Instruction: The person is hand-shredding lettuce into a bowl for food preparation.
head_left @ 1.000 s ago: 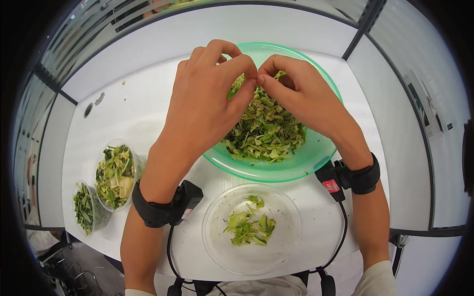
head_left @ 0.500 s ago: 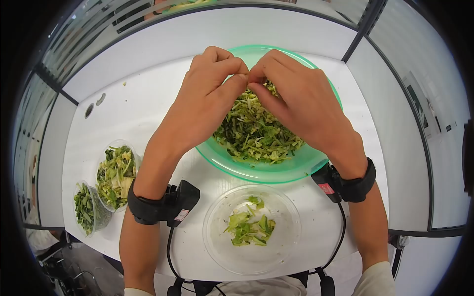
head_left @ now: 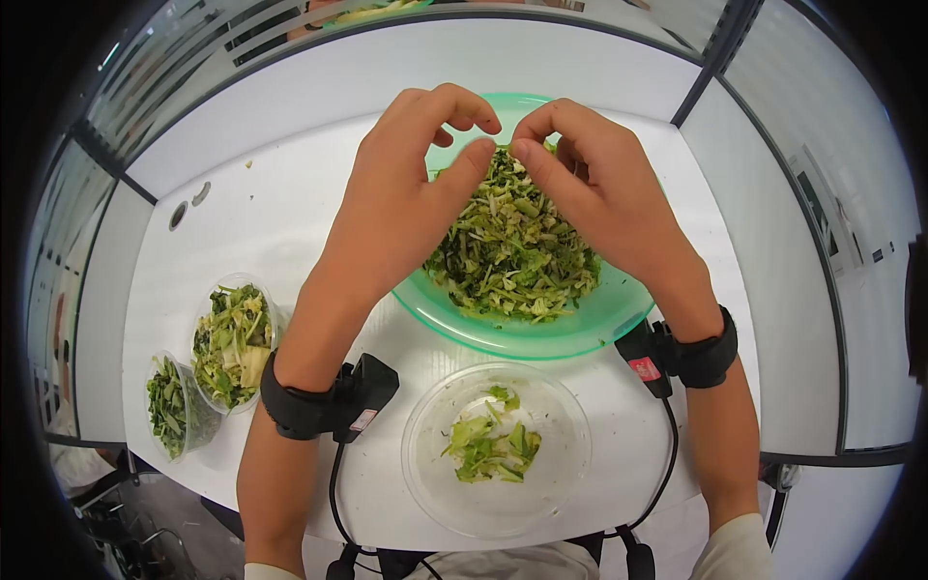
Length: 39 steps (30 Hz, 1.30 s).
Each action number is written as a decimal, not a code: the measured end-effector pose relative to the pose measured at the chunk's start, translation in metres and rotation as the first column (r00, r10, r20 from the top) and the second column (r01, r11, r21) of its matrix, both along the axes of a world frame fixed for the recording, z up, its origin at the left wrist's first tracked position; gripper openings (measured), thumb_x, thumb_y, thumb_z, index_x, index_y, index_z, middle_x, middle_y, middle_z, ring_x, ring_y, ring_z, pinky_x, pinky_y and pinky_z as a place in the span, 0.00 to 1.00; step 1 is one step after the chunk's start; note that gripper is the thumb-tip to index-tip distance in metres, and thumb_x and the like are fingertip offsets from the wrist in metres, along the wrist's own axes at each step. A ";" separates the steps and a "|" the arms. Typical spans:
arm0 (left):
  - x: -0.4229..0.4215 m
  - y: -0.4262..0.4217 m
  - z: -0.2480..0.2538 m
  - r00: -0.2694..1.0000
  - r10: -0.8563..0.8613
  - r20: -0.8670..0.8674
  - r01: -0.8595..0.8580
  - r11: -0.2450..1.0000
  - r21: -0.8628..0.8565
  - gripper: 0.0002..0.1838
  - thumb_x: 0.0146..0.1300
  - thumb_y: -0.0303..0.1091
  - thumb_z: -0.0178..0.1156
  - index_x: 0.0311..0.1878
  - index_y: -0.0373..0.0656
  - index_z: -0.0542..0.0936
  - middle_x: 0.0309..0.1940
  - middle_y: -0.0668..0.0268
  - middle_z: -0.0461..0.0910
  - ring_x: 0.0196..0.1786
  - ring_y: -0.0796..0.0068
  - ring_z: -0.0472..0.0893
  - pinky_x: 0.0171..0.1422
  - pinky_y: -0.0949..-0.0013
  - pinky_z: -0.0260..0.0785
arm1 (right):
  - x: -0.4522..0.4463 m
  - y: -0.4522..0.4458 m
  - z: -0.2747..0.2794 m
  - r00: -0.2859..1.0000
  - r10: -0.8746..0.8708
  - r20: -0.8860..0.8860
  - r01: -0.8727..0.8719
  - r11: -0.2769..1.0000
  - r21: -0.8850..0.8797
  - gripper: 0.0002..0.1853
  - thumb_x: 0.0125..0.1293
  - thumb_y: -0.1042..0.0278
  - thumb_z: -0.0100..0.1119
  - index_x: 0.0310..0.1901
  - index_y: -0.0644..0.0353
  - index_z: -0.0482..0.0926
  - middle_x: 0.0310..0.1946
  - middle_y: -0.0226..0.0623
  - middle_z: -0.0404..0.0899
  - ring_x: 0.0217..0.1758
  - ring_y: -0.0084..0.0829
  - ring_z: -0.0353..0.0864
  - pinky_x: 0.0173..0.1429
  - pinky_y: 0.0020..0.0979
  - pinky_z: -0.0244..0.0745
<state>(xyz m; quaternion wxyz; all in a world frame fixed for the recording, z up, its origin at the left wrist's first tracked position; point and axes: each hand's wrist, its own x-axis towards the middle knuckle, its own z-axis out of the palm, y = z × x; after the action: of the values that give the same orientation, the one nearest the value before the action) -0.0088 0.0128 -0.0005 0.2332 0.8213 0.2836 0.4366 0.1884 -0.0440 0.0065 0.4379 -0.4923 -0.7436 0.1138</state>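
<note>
Above the green bowl (head_left: 503,340) my left hand (head_left: 411,174) has its thumb and forefinger apart, with nothing visible between them. My right hand (head_left: 604,188) is close beside it, thumb and forefinger pressed together; whatever they may pinch is hidden or too small to tell. Chopped green leaves and stems (head_left: 512,256) are heaped in the bowl beneath both hands. Nearer my body, a clear round container (head_left: 551,488) holds a few pale green leaf pieces (head_left: 493,447).
Two clear tubs of greens stand at the left: a larger one (head_left: 275,314) and a smaller one (head_left: 201,420). Dark devices with cables are strapped to both wrists. White panels (head_left: 425,68) border the white table (head_left: 256,227) behind and at the sides.
The fingertips of both hands met at half a second ago; now the hands are slightly apart. My left thumb and forefinger have opened.
</note>
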 end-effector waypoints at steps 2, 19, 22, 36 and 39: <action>0.002 -0.002 0.001 1.000 0.017 -0.016 -0.014 0.989 0.145 0.09 0.69 0.30 0.66 0.50 0.43 0.82 0.47 0.69 0.83 0.52 0.71 0.79 0.62 0.66 0.71 | -0.001 -0.002 0.004 0.993 0.022 -0.116 -0.038 0.989 -0.141 0.10 0.76 0.66 0.59 0.45 0.66 0.81 0.33 0.38 0.81 0.27 0.29 0.74 0.36 0.35 0.70; 0.005 -0.003 0.000 0.989 0.132 -0.069 -0.094 0.912 0.399 0.09 0.64 0.26 0.70 0.47 0.42 0.85 0.47 0.62 0.80 0.53 0.62 0.82 0.59 0.61 0.74 | 0.002 0.001 0.004 0.969 0.058 -0.242 -0.123 0.956 -0.265 0.13 0.78 0.63 0.59 0.43 0.67 0.82 0.27 0.28 0.75 0.26 0.17 0.69 0.31 0.29 0.65; 0.005 -0.003 0.000 0.989 0.131 -0.070 -0.092 0.912 0.399 0.08 0.65 0.26 0.69 0.46 0.41 0.84 0.47 0.61 0.80 0.52 0.61 0.82 0.59 0.61 0.74 | 0.003 0.002 0.004 0.965 0.074 -0.253 -0.138 0.960 -0.244 0.12 0.77 0.64 0.60 0.43 0.66 0.81 0.30 0.27 0.77 0.26 0.17 0.68 0.31 0.28 0.65; -0.004 0.001 0.000 0.995 -0.094 -0.027 0.094 0.996 0.004 0.09 0.74 0.35 0.57 0.46 0.41 0.81 0.50 0.60 0.74 0.59 0.58 0.69 0.67 0.57 0.64 | -0.008 0.000 0.000 0.967 -0.056 0.249 -0.042 0.928 0.371 0.07 0.66 0.78 0.70 0.42 0.61 0.81 0.38 0.30 0.81 0.26 0.27 0.75 0.30 0.29 0.69; -0.006 0.003 -0.001 0.991 -0.136 0.012 0.137 0.985 -0.101 0.12 0.76 0.38 0.57 0.46 0.37 0.81 0.51 0.60 0.73 0.61 0.59 0.69 0.70 0.59 0.63 | -0.009 0.000 0.002 0.947 -0.099 0.306 -0.056 0.886 0.460 0.08 0.63 0.79 0.73 0.40 0.61 0.81 0.39 0.32 0.83 0.28 0.32 0.80 0.31 0.31 0.73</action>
<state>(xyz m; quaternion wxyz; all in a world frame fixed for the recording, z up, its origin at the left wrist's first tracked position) -0.0150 0.0154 -0.0012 0.3048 0.8248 0.2480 0.4066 0.1795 -0.0440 0.0088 0.4171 -0.3936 -0.8048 -0.1533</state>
